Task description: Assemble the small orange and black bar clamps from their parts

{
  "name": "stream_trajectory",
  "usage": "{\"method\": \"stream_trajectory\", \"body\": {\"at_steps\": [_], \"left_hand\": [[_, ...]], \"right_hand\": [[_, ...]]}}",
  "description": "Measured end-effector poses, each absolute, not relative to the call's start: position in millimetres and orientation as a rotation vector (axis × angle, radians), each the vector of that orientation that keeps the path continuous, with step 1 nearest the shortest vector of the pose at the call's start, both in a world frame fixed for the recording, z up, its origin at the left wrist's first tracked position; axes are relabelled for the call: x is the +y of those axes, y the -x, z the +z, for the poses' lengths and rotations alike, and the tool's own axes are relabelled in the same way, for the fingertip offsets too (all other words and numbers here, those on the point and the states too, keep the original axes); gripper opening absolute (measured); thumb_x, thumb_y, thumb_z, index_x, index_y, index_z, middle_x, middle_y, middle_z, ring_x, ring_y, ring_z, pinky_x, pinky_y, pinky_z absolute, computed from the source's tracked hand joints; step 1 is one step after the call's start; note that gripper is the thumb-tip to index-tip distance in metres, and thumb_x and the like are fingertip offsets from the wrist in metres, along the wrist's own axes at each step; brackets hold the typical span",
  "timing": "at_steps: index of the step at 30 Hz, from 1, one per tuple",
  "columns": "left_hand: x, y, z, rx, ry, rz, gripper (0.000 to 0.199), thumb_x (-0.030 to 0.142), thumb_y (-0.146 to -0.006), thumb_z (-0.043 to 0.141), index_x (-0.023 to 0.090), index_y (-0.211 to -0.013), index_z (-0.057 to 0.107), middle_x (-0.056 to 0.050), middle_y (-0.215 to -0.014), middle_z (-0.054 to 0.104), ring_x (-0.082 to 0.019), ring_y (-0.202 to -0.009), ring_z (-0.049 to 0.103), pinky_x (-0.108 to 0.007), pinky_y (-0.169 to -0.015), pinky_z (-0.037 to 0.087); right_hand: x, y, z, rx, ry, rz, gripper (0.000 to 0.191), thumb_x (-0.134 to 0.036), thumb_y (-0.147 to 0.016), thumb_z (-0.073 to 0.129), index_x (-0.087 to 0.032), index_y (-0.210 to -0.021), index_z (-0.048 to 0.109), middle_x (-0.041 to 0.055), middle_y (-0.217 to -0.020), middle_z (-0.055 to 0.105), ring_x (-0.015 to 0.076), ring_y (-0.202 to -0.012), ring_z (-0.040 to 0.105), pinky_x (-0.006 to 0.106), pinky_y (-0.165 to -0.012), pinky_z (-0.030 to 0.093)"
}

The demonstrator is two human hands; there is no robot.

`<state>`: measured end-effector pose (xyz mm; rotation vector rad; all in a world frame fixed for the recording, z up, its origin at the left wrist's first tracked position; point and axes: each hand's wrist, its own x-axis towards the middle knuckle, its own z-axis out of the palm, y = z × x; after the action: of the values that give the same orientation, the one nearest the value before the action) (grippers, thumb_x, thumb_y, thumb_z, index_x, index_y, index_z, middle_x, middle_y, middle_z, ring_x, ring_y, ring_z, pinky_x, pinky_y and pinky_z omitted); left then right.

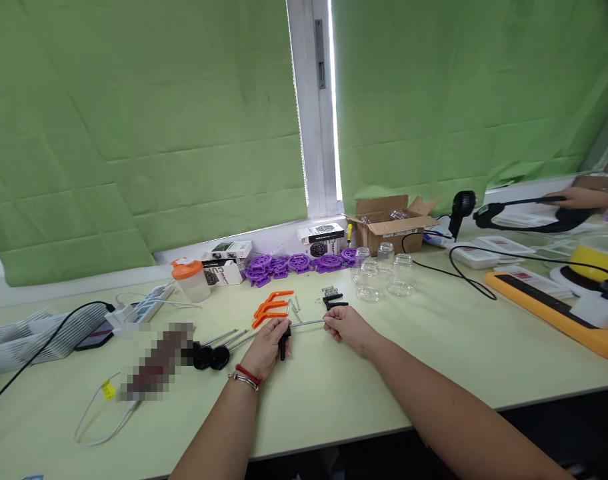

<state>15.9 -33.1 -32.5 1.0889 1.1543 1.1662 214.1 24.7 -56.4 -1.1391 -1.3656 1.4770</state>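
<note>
My left hand [270, 340] is closed around a black plastic handle piece [283, 345]. From it a thin metal rod [307, 324] runs to the right. The rod's far end is pinched between the fingers of my right hand [348, 327]. Just beyond the right hand lie black plastic pieces [334, 298] and small springs [329, 291]. Orange plastic pieces [271, 307] rest beyond the left hand, with several metal pins [297, 303] beside them. To the left of my left hand are metal rods with black round ends [219, 357].
Purple plastic parts [299, 263] line the back of the table, near small boxes [224, 270]. Glass jars [370, 280] stand before an open cardboard box [394, 227]. An orange-lidded cup [190, 280] is at left. On the right, another person's hand [579, 198] holds a black band.
</note>
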Motion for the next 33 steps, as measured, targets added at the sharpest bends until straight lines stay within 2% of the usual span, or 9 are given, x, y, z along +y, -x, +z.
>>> {"method": "stream_trajectory", "body": {"at_steps": [13,20,25,33], "left_hand": [[-33.6,-15.8,-33.1,1.163,-1.109,1.156,0.032,0.047,-0.073,0.058,0.019,-0.086,0.051,0.003,-0.07,0.048,-0.008,-0.051,0.044,-0.021,-0.042,0.036],[-33.8,-15.3,-33.7,1.151,-1.108,1.162,0.031,0.046,-0.074,0.058,0.019,-0.086,0.052,0.003,-0.071,0.047,-0.008,-0.051,0.043,-0.022,-0.043,0.036],[-33.6,-14.7,-34.3,1.154,-1.107,1.158,0.031,0.047,-0.074,0.057,0.018,-0.086,0.052,0.002,-0.072,0.047,-0.008,-0.052,0.043,-0.022,-0.043,0.037],[-32.4,-14.2,-37.3,1.155,-1.123,1.146,0.032,0.048,-0.075,0.056,0.019,-0.089,0.052,0.001,-0.073,0.048,-0.008,-0.053,0.044,-0.021,-0.043,0.037]], "right_hand": [[18.6,-213.6,-47.5,-1.393,1.215,1.478,0.01,-0.022,-0.074,0.055,-0.016,-0.067,0.052,-0.0019,-0.058,0.055,0.0046,-0.043,0.038,0.019,-0.041,0.027],[20.5,-214.5,-50.9,-1.476,1.235,1.427,0.018,-0.03,-0.075,0.055,-0.016,-0.065,0.053,-0.0021,-0.055,0.053,0.0053,-0.044,0.036,0.019,-0.044,0.027],[23.5,-214.3,-56.0,-1.529,1.232,1.402,0.022,-0.033,-0.079,0.051,-0.015,-0.066,0.054,-0.0005,-0.059,0.055,0.0053,-0.046,0.037,0.019,-0.046,0.027],[22.6,-212.6,-55.6,-1.521,1.241,1.405,0.029,-0.039,-0.082,0.045,-0.017,-0.064,0.049,-0.0002,-0.057,0.056,0.0058,-0.043,0.036,0.021,-0.045,0.028]]}}
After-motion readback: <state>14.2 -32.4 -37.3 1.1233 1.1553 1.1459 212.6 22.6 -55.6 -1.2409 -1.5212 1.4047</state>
